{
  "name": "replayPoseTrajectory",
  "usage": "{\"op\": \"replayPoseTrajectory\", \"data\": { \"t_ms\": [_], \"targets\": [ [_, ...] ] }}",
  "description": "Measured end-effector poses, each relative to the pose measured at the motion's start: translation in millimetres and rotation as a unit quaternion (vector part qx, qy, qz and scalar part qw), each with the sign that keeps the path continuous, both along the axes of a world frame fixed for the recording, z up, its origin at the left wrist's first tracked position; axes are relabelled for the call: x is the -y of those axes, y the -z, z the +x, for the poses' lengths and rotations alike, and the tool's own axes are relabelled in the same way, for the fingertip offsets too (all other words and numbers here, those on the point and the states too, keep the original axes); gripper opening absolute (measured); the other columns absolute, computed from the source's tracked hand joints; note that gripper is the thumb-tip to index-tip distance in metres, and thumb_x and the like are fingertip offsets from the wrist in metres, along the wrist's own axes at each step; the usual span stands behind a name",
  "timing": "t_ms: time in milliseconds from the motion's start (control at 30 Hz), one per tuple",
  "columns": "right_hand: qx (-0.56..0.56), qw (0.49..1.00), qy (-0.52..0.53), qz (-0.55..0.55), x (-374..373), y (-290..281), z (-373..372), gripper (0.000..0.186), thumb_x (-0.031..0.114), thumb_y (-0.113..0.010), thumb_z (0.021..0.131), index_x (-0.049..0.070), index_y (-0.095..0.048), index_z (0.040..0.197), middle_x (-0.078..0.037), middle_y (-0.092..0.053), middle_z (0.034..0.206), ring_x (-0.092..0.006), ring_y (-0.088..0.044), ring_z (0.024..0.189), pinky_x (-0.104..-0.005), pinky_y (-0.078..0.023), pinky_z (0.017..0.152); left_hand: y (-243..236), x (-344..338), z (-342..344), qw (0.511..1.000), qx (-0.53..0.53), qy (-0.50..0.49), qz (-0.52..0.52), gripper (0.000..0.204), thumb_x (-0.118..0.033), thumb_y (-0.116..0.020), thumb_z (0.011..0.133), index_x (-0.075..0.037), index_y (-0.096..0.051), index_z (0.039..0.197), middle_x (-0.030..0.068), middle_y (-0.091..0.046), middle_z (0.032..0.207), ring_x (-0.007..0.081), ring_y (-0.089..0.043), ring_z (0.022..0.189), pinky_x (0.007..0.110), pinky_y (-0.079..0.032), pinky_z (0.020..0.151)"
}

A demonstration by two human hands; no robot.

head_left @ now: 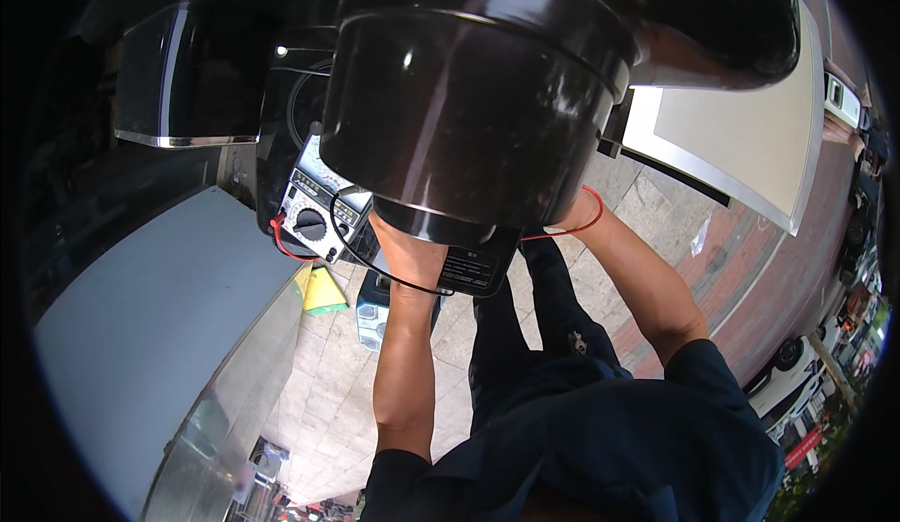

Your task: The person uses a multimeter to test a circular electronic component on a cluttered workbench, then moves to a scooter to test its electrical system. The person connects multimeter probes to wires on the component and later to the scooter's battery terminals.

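Both my hands under the black cooker body (pixel 469 110), meter at 9 o'clock.

L hand (pixel 408 246) & R hand (pixel 572 217) mostly hidden (finger state: can't tell). Multimeter (pixel 314 213) w/ red lead (pixel 586 227) and black lead (pixel 375 264) already out; I'd judge testing underway, not finished.

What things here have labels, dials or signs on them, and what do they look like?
Meter: left of the black pot, pale face, black round dial, red and black wires.
Label: under the pot, dark rectangle with small pale print.
Yellow-green packet: on the paved ground below the meter, flat.
Red sign: far right edge, small, by the street.
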State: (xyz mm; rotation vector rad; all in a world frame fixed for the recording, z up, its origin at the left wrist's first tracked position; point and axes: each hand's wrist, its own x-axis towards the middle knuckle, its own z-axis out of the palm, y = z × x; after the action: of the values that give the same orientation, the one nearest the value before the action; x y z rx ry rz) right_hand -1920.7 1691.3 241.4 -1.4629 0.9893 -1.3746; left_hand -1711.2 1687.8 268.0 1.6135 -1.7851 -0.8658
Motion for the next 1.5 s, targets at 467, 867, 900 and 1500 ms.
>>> {"op": "replayPoseTrajectory", "data": {
  "t_ms": [467, 867, 900, 1500],
  "targets": [
    [-0.005, 1.000, -0.012, 0.011, -2.1, 7.5, -0.5, 0.023, -0.006, -0.070, 0.084, 0.001, -0.074, 0.105, -0.012, -0.075, 0.097, -0.0233, -0.072, 0.080, -0.0305, -0.058, 0.072, 4.8, 2.9, 6.7, 0.999, -0.014, 0.018, 0.033, 0.038, -0.010, -0.078, 0.083, 0.002, -0.068, 0.118, 0.0172, -0.072, 0.112, 0.0314, -0.070, 0.103, 0.039, -0.054, 0.092],
    [-0.062, 0.997, -0.014, -0.032, -1.0, 2.4, -4.7, 0.024, -0.006, -0.070, 0.082, 0.000, -0.074, 0.105, -0.013, -0.074, 0.099, -0.0255, -0.073, 0.082, -0.0312, -0.058, 0.073, 17.5, 4.6, 15.0, 0.990, -0.069, 0.028, 0.115, 0.035, -0.006, -0.075, 0.086, 0.001, -0.069, 0.119, 0.0171, -0.072, 0.113, 0.0304, -0.070, 0.104, 0.039, -0.056, 0.091],
    [-0.069, 0.997, -0.013, -0.036, -0.8, 0.8, -4.7, 0.025, -0.006, -0.069, 0.082, 0.000, -0.074, 0.105, -0.013, -0.074, 0.099, -0.0255, -0.073, 0.082, -0.0312, -0.058, 0.072, 20.7, 2.5, 16.2, 0.987, -0.093, 0.010, 0.134, 0.035, -0.006, -0.075, 0.086, 0.001, -0.069, 0.120, 0.0171, -0.072, 0.114, 0.0305, -0.070, 0.104, 0.039, -0.056, 0.091],
    [-0.127, 0.991, 0.032, 0.010, -1.6, -7.4, 3.6, 0.011, 0.005, -0.069, 0.095, -0.005, -0.071, 0.101, -0.012, -0.072, 0.093, -0.0201, -0.070, 0.073, -0.0292, -0.054, 0.067, 19.3, -7.1, -1.3, 0.969, -0.190, -0.145, 0.066, 0.021, -0.009, -0.067, 0.098, 0.009, -0.062, 0.088, 0.0150, -0.067, 0.072, 0.0153, -0.064, 0.067, 0.033, -0.053, 0.062]
  ]
}}
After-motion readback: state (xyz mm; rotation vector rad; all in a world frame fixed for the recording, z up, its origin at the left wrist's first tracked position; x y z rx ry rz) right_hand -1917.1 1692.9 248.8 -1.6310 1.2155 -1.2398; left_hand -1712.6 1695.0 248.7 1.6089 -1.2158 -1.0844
